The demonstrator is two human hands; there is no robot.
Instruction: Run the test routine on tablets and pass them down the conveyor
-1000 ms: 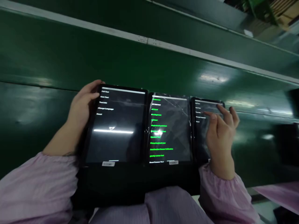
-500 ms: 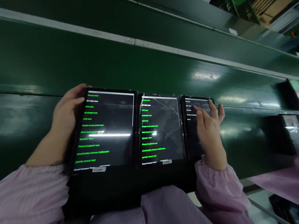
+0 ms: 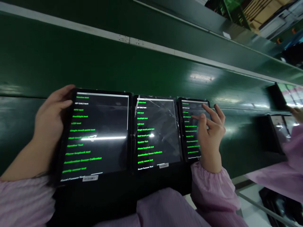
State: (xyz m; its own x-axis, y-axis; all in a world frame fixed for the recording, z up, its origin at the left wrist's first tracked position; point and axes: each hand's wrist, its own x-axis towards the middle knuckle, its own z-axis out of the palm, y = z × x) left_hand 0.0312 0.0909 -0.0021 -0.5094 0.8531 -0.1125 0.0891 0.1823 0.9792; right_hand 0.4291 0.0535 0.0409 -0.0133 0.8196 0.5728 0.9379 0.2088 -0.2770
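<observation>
Three black tablets stand side by side in front of me, each showing a list of green test lines. My left hand (image 3: 50, 115) grips the left edge of the left tablet (image 3: 94, 135), thumb on its top corner. The middle tablet (image 3: 156, 132) has a cracked-looking film on its screen. My right hand (image 3: 209, 132) hovers over the right tablet (image 3: 190, 129), fingers spread, with the thumb tip touching its screen near the upper lines.
A dark green conveyor (image 3: 142, 66) with a white rail runs behind the tablets. At the right, another person's pink sleeve (image 3: 284, 164) and hand (image 3: 297, 113) are at further tablets (image 3: 276, 132). My pink sleeves and lap fill the bottom.
The left tablet changed from a short white menu to the green test list. The right tablet now shows the green list too. My right hand shifted slightly down its screen.
</observation>
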